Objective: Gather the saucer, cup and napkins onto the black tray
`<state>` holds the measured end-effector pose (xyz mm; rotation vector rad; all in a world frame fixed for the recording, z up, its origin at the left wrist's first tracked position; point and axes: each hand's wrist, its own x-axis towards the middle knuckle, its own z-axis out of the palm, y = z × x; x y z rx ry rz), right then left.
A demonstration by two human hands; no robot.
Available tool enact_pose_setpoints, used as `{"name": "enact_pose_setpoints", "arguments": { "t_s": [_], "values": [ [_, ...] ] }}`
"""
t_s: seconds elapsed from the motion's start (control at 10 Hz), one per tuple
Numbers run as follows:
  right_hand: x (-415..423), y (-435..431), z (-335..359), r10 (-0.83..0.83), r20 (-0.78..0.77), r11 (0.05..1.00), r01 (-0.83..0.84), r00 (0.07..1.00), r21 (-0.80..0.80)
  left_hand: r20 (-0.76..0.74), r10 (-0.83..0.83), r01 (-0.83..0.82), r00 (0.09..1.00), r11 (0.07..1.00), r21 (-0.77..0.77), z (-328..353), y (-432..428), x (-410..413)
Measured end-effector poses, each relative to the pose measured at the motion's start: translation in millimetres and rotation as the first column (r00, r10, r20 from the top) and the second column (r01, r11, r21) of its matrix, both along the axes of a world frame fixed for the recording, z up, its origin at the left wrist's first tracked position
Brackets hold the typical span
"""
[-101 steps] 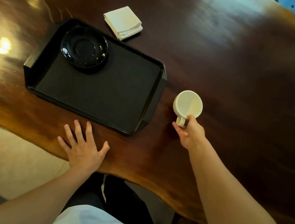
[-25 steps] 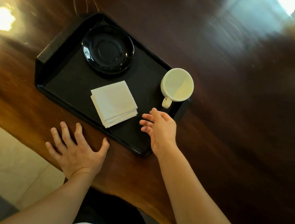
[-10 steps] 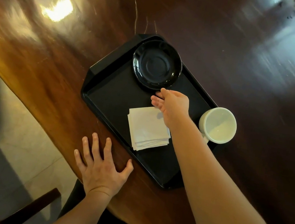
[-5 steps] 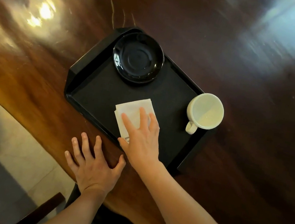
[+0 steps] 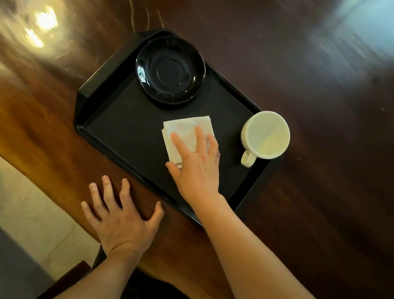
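Three things sit on the tray (image 5: 108, 107): saucer (image 5: 170, 69) far corner, cup (image 5: 265, 134) at its right rim, napkins (image 5: 186, 131) under the flat, spread right hand (image 5: 197, 165). Left hand (image 5: 120, 217) lies splayed, empty, on the surface (image 5: 329, 107). Dragging could fan the napkins; the cup could topple off.

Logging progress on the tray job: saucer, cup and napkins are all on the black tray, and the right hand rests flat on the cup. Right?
Not quite. The head view shows the right hand flat on the napkins, not the cup. Saucer, cup and napkins are indeed on the black tray.
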<state>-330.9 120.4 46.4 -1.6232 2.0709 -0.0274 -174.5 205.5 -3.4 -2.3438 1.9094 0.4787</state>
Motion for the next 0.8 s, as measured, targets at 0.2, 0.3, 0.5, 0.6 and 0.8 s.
{"name": "enact_pose_setpoints", "arguments": {
  "t_s": [0.2, 0.3, 0.5, 0.6, 0.8],
  "values": [
    [-9.5, -1.3, -2.0, -0.037, -0.002, 0.999, 0.037, 0.999, -0.001, -0.019, -0.007, 0.007, 1.0, 1.0, -0.02, 0.8, -0.1, 0.2],
    [-10.3, 0.6, -2.8, -0.032, -0.005, 0.999, 0.032, 0.999, 0.003, -0.027, -0.011, 0.01, 1.0, 1.0, -0.024, 0.9, 0.2, -0.2],
    [-14.0, 4.8, -2.0, -0.038, -0.015, 0.999, 0.038, 0.999, 0.019, -0.027, -0.01, 0.01, 1.0, 1.0, -0.006, 0.3, -0.7, 0.7],
    [-14.3, 10.0, -1.1, -0.037, -0.022, 0.999, 0.038, 0.999, 0.034, -0.039, -0.01, 0.009, 0.999, 1.0, -0.016, 1.8, -0.4, 0.3],
    [-14.9, 9.7, 12.5, -0.07, 0.034, 0.995, 0.068, 0.997, 0.07, -0.057, -0.002, 0.002, 0.998, 1.0, -0.01, 7.4, -1.0, 0.2]
  ]
}}
